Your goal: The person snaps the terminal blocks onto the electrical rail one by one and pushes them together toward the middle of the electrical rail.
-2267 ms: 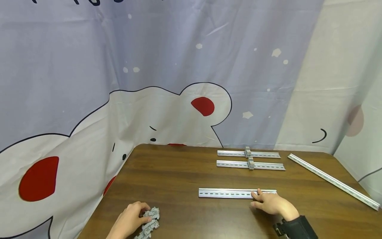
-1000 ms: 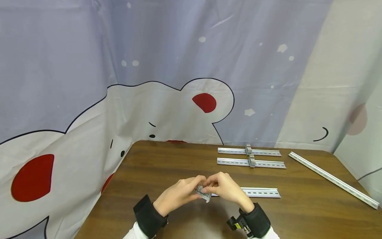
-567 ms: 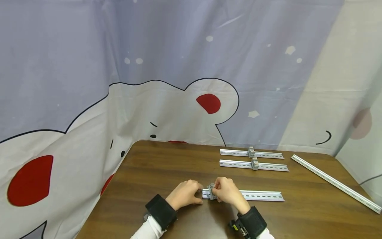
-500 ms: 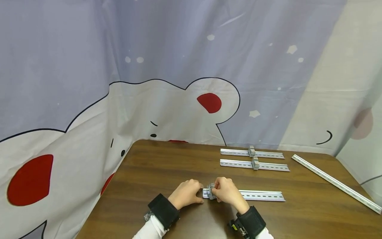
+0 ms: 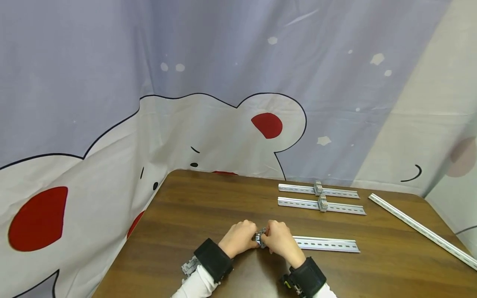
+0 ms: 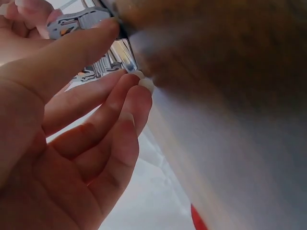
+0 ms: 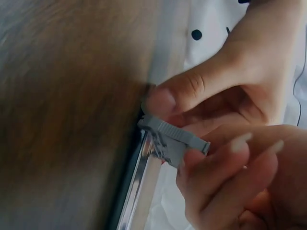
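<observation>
A slotted metal DIN rail (image 5: 328,244) lies on the wooden table. At its left end sits a small grey terminal block (image 7: 175,136), tilted across the rail in the right wrist view. My right hand (image 5: 281,240) pinches this block between thumb and fingers. From the other side my left hand (image 5: 239,239) grips the rail's left end, its thumb against the rail close beside the block. The left wrist view has the block's moulded side (image 6: 79,21) partly behind the left thumb. More grey terminal blocks (image 5: 190,266) lie by the left wrist, partly covered by the wristband.
Behind lie two shorter-looking rails, the farther rail (image 5: 298,188) and the nearer rail (image 5: 298,202), each carrying grey blocks near its middle. A long bare rail (image 5: 421,227) slants along the right side. A printed curtain (image 5: 208,128) hangs behind the table.
My left hand picked a terminal block from the pile at left, and both hands brought it to the rail. The right hand has since shifted it left toward the rail's end, where the left hand closed in.
</observation>
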`<state>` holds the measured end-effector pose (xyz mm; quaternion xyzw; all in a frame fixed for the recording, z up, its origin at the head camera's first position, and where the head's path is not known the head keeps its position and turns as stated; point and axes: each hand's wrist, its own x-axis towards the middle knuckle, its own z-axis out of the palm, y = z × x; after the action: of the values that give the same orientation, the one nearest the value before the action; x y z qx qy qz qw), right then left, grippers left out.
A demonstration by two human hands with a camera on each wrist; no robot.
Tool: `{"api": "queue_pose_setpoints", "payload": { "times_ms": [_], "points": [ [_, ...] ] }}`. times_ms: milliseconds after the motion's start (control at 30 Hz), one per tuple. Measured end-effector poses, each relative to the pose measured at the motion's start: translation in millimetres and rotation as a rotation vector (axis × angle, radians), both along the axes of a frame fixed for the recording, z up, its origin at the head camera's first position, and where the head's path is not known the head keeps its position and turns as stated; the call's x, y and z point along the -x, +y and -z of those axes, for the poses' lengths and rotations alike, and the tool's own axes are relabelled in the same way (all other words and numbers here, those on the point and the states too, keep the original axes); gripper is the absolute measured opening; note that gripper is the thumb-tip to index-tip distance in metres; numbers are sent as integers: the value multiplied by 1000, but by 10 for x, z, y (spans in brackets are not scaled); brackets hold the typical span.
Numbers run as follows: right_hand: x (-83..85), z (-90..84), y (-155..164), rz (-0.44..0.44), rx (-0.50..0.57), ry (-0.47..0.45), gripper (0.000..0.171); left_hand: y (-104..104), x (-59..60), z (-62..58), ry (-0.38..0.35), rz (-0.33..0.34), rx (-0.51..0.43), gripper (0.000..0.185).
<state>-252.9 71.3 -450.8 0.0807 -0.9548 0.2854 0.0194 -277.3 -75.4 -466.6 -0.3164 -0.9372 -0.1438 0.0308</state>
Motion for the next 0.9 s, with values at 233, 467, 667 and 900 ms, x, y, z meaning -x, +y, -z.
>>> {"api": "queue_pose_setpoints", "payload": {
  "times_ms": [233,467,667,900],
  "points": [
    [-4,-31,-83,5,-19,37,39,10,-4,-24,19,22,-4,22],
    [58,-120,-131,49,5,-66,32,5,8,-56,6,28,-24,23],
    [136,-139,-192,77,-13,-139,26,-31,32,-63,10,7,-44,25],
    [98,-41,-183,89,-20,-120,28,-11,-6,61,-17,-8,-54,29]
  ]
}}
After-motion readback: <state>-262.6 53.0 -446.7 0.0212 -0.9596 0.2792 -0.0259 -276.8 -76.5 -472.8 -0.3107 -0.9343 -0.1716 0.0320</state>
